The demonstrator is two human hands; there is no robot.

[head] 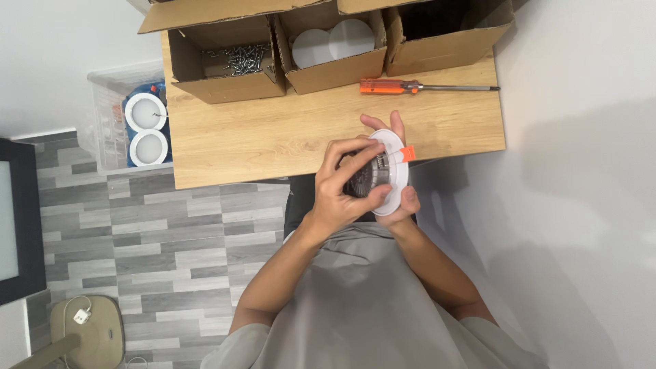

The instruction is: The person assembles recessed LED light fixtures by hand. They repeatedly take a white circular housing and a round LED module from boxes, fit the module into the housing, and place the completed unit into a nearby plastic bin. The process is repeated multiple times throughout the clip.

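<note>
While the screwdriver (pixel 424 87) with its orange handle lies flat on the wooden counter (pixel 273 137), both hands are busy just nearer the person than it, at the counter's front edge. The left hand (pixel 345 188) is curled over the dark, ribbed back of a round white light fitting (pixel 395 171), thumb and fingers closed around that dark middle part. The right hand (pixel 396 198) cups the fitting from behind and below, its fingertips showing above the white rim on the side toward the screwdriver and its thumb pressed against the rim on the near side (so both hands are gripping the same fitting, neither one open). A small orange clip (pixel 407 153) sticks out of the fitting's rim, pointing toward the screwdriver's side. Beyond the screwdriver, along the counter's far edge, stand three open cardboard boxes: the one straight behind the screwdriver's handle holds white round discs (pixel 333 42), the box further left of it holds a heap of screws (pixel 239 59), and what is in the third box (pixel 444 34), behind the screwdriver's blade, cannot be made out. Well to the left of the screwdriver, off the counter's end, a clear plastic bin (pixel 109 116) holds two more white rings (pixel 147 130).
</note>
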